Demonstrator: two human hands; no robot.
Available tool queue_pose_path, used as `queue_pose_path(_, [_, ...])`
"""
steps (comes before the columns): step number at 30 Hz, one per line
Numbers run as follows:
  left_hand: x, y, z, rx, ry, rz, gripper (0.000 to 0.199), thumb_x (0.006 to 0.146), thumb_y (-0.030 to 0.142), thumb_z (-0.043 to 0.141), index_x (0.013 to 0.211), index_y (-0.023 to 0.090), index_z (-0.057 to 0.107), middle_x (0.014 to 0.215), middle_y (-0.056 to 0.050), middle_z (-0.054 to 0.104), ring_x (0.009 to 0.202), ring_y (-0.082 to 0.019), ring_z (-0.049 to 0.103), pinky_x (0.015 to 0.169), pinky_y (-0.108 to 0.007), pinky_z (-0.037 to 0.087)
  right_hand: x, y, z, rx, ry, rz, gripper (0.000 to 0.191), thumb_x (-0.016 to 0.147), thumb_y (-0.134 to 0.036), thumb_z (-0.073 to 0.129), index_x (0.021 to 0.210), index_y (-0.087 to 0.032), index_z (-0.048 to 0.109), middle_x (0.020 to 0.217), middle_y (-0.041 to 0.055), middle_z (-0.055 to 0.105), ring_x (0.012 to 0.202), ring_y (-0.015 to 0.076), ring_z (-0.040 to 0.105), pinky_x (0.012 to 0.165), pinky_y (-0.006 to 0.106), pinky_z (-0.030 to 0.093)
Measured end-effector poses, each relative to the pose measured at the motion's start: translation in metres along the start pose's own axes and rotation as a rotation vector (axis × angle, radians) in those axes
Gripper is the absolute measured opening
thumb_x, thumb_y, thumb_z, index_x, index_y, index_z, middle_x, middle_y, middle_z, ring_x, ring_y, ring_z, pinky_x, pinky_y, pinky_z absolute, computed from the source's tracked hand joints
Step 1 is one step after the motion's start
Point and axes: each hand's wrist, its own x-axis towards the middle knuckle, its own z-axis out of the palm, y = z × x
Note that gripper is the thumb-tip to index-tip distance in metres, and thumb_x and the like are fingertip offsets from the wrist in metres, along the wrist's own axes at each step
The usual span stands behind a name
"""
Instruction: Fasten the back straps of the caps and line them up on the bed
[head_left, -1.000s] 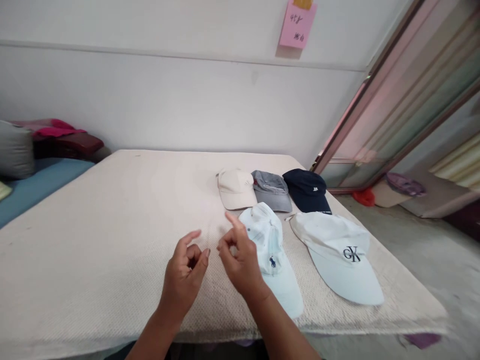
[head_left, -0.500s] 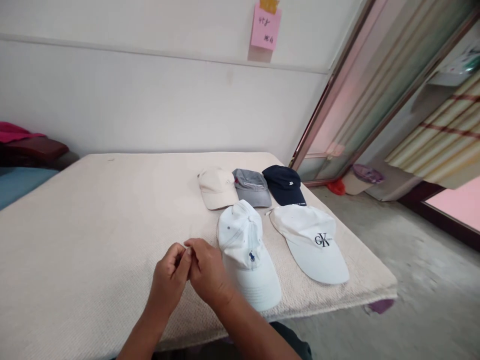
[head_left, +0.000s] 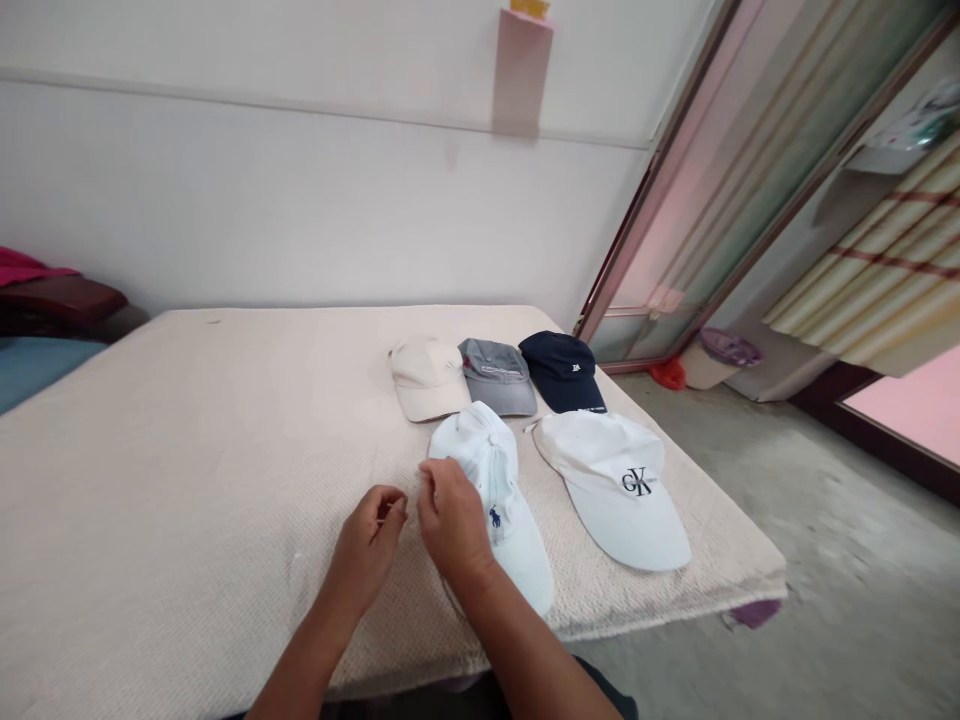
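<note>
My left hand (head_left: 369, 545) is closed in a pinch above the cloth, and a tiny thin pale thing (head_left: 385, 517) shows between thumb and fingers, too small to name. A short gap to its right, my right hand (head_left: 454, 520) has its fingers drawn together; what they hold, if anything, is hidden. It hovers over the left side of a pale blue baseball cap (head_left: 517, 545) with a dark horse-rider emblem, covering part of it. Beside that lies a white cap (head_left: 622, 500) with dark letters. Behind them sit a beige cap (head_left: 427, 378), a grey cap (head_left: 498, 376) and a navy cap (head_left: 561, 368).
The caps lie on a cream textured cloth (head_left: 187, 470) over a bed or table, its front edge close to me. A white wall (head_left: 300, 210) stands behind. A bin (head_left: 712, 360) and a red bag (head_left: 667, 374) are on the floor at right.
My hands were together at the fingertips and are now apart. Both have shifted right, the right one further and now overlapping the pale blue cap. The view has tilted slightly.
</note>
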Motion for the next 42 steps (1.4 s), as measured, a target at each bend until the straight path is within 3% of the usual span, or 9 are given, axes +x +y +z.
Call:
queue_pose_path(3, [0.002,0.000,0.003,0.001,0.015,0.007,0.026,0.084,0.039,0.051,0.096,0.018,0.060,0.090,-0.008,0.066,0.084,-0.024,0.062,0.075,-0.035,0.046,0.002,0.013,-0.013,-0.154,0.015,0.047,0.016,0.087,-0.015,0.044,0.092,-0.016,0.058,0.086,0.0078,0.057,0.083,0.0209,0.054,0.076,0.033,0.042])
queue_pose_path(8, [0.001,0.003,0.006,0.001,0.055,-0.002,0.025,0.082,0.038,0.055,0.094,0.018,0.062,0.088,-0.008,0.066,0.083,-0.024,0.064,0.076,-0.037,0.048,-0.003,0.025,-0.023,-0.419,-0.147,0.071,0.007,0.083,-0.021,0.056,0.087,-0.016,0.057,0.089,0.0105,0.059,0.085,0.0243,0.055,0.075,0.035,0.040])
queue_pose_path(14, [0.003,0.004,0.011,-0.043,0.049,-0.030,0.027,0.082,0.039,0.055,0.094,0.017,0.062,0.092,-0.010,0.066,0.089,-0.025,0.063,0.079,-0.038,0.048,-0.006,0.026,-0.024,-0.485,-0.362,0.094,0.020,0.079,-0.033,0.063,0.088,-0.016,0.057,0.088,0.0117,0.063,0.079,0.0245,0.060,0.062,0.030,0.036])
queue_pose_path(19, [0.008,-0.002,0.008,-0.179,0.044,-0.126,0.034,0.081,0.044,0.057,0.095,0.014,0.062,0.098,-0.013,0.066,0.095,-0.026,0.062,0.085,-0.040,0.047,-0.007,0.024,-0.026,-0.442,-0.388,0.082,0.004,0.079,-0.014,0.054,0.080,-0.018,0.055,0.076,0.0063,0.064,0.064,0.0185,0.057,0.054,0.027,0.025])
queue_pose_path(23, [0.007,0.001,0.002,-0.528,0.055,-0.304,0.033,0.081,0.044,0.060,0.095,0.014,0.063,0.110,-0.015,0.065,0.103,-0.026,0.061,0.087,-0.040,0.048,-0.008,0.017,-0.034,-0.259,-0.288,0.085,0.012,0.077,-0.013,0.053,0.068,-0.019,0.047,0.063,0.0000,0.056,0.058,0.0140,0.049,0.053,0.027,0.023])
queue_pose_path(28, [0.008,0.013,-0.009,-0.985,-0.062,-0.451,0.039,0.086,0.048,0.050,0.088,0.013,0.066,0.089,-0.013,0.070,0.083,-0.022,0.067,0.081,-0.036,0.051,-0.011,-0.008,-0.039,0.050,-0.232,0.131,0.018,0.078,-0.016,0.054,0.065,-0.020,0.041,0.059,-0.0037,0.047,0.056,0.0116,0.042,0.053,0.025,0.026])
queue_pose_path(32, [0.012,0.013,-0.019,-1.063,-0.045,-0.348,0.044,0.086,0.052,0.045,0.091,0.014,0.067,0.084,-0.011,0.072,0.081,-0.023,0.068,0.074,-0.035,0.053,-0.025,-0.032,-0.027,0.264,-0.188,0.156,0.016,0.077,-0.016,0.056,0.067,-0.020,0.044,0.063,-0.0031,0.049,0.059,0.0119,0.043,0.055,0.025,0.030])
queue_pose_path(37, [0.011,0.010,-0.033,-1.092,0.231,-0.209,0.024,0.078,0.032,0.063,0.099,0.019,0.066,0.091,-0.004,0.073,0.086,-0.021,0.068,0.077,-0.031,0.054,-0.041,-0.055,-0.015,0.562,-0.187,0.166,0.015,0.077,-0.018,0.059,0.068,-0.020,0.047,0.066,-0.0028,0.047,0.062,0.0120,0.043,0.057,0.025,0.034])
queue_pose_path(42, [0.001,0.025,-0.049,-1.039,0.361,-0.076,0.033,0.073,0.027,0.069,0.104,0.024,0.063,0.099,-0.001,0.071,0.083,-0.017,0.067,0.069,-0.024,0.053,-0.050,-0.079,-0.006,1.155,-0.251,0.387,0.024,0.078,-0.036,0.064,0.070,-0.020,0.047,0.064,-0.0029,0.045,0.058,0.0107,0.042,0.054,0.024,0.038])
